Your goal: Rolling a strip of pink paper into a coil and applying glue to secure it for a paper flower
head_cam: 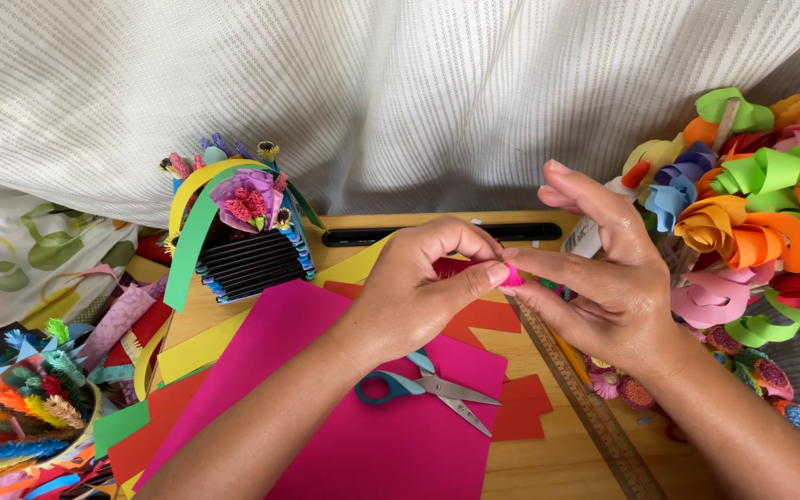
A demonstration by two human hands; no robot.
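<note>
Nearest you, your two forearms reach in over the big pink paper sheet [363,435], where the teal-handled scissors [428,386] lie shut and unused. Above them your left hand [414,287] and right hand [604,278] meet in the air over the wooden board [548,463]. Between them sits a small pink paper roll [512,274], pinched by your left thumb and forefinger on one side and your right thumb and forefinger on the other; your other right fingers fan upward, the other left ones curl in.

The roll looks tight and mostly wound, so the cutting seems to be behind you for this piece; I'd judge it is at the rolling or shaping stage and not yet fixed to anything. Whether a loose tail remains I cannot tell. A wooden ruler [594,407] lies just under your right hand. Finished work stands about: a paper basket with a purple flower [247,218] to the left, a mass of paper flowers [761,204] to the right
</note>
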